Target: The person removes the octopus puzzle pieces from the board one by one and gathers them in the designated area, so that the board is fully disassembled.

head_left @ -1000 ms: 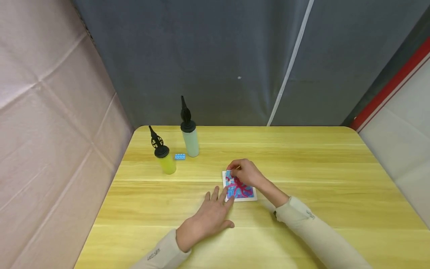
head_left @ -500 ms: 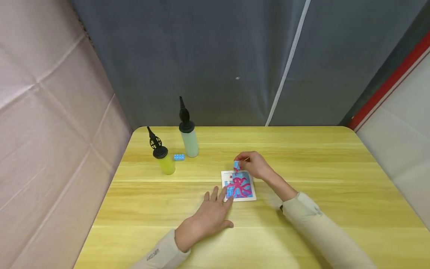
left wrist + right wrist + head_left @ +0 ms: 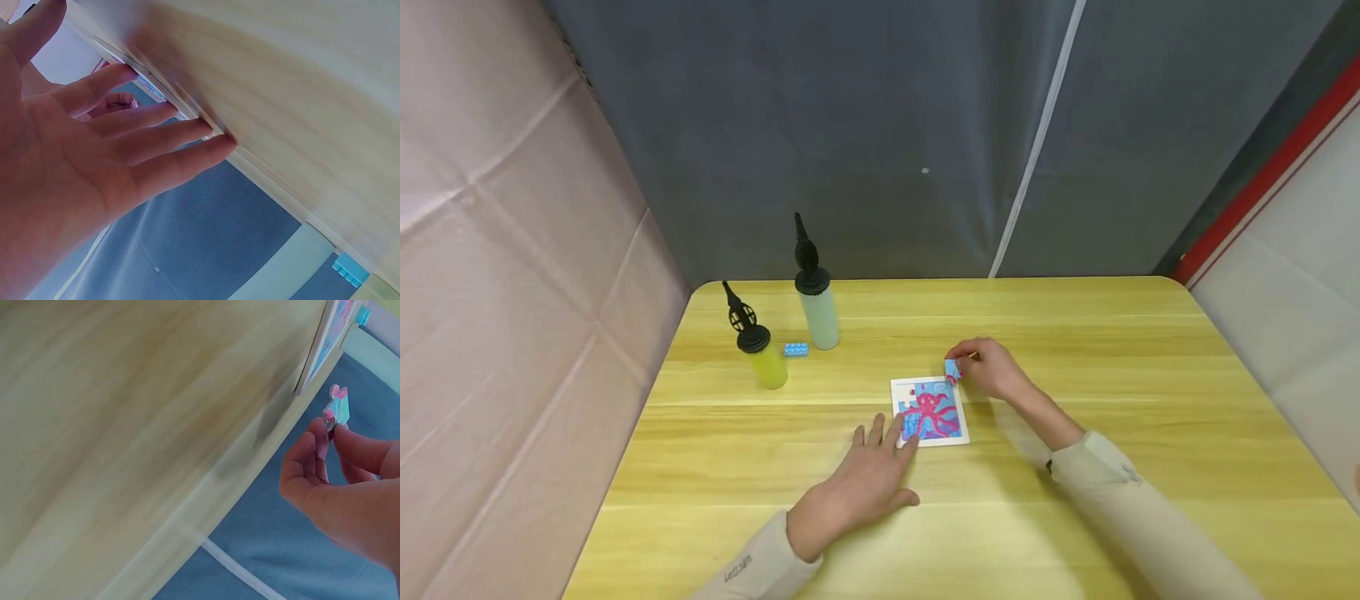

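An octopus jigsaw puzzle point(image 3: 934, 412) lies flat in a white frame on the table, with a bare white gap at its upper left. My left hand point(image 3: 867, 482) lies palm down with fingers spread, fingertips at the frame's lower left edge; its straight fingers also show in the left wrist view. Beyond the frame's upper right corner, my right hand point(image 3: 992, 371) pinches a small blue and pink puzzle piece point(image 3: 952, 369) between thumb and fingertips. In the right wrist view the puzzle piece point(image 3: 339, 406) is held up, apart from the table.
Toward the table's back left stand a yellow hand air pump point(image 3: 769, 367) and a pale green one point(image 3: 822, 321), both with black nozzles. Between them lies a light blue toy brick point(image 3: 796, 350). A grey curtain point(image 3: 850, 150) hangs behind the table.
My right hand has lifted a puzzle piece from the puzzle's upper part and carried it to the right, uncovering the octopus and the gap. My left hand has stayed at the frame.
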The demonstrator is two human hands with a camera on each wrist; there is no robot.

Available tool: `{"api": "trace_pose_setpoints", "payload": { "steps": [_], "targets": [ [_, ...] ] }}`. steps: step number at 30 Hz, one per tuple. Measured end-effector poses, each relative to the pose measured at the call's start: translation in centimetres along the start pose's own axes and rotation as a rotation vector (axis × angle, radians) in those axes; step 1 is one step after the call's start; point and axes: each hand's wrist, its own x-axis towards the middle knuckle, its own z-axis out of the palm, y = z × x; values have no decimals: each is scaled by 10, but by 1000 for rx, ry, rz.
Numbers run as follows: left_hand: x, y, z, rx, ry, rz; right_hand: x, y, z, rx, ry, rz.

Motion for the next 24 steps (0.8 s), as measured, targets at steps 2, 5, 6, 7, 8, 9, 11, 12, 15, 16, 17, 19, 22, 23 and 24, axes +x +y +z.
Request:
{"api": "trace_pose_setpoints", "payload": {
  "steps": [2,5,6,7,8,9,11,12,15,16,17,19,22,23,24],
  "targets": [
    [0,-1,0,-7,1,1,-1,3,-2,-6,0,2],
    [0,-1,0,-10,1,0,-1,8,-4,-17,5,6],
    [0,-1,0,-10,1,0,-1,9,-5,-20,6,8],
    [0,-1,0,-8,1,-1,-1,10,-6,-22,5,12],
    [0,-2,0,-5,0,-2,-1,10,-6,-26,7,15],
    [0,-2,0,-3,0,-2,-1,11,-7,-29,7,20],
    [0,-2,0,-7,-2,-3,-2,13,-8,-32,1,33],
    [0,-2,0,-9,-4,-4,-2,14,-8,-33,-1,37],
    [1,-2,0,-16,-5,-5,-3,17,-7,-27,-6,45],
    [1,-2,0,-14,-5,-5,-3,18,-7,-28,-7,42],
    [1,-2,0,-11,-4,-4,-3,19,-6,-30,-5,38],
    [1,-2,1,-5,-3,-2,-4,20,-6,-33,-2,33],
    [2,-2,1,-3,-3,1,-5,22,-5,-46,-7,30],
    [2,-2,1,-5,-4,2,-5,23,-4,-48,-9,34],
    [2,-2,1,-5,-5,2,-5,24,-4,-51,-11,37]
  ]
}}
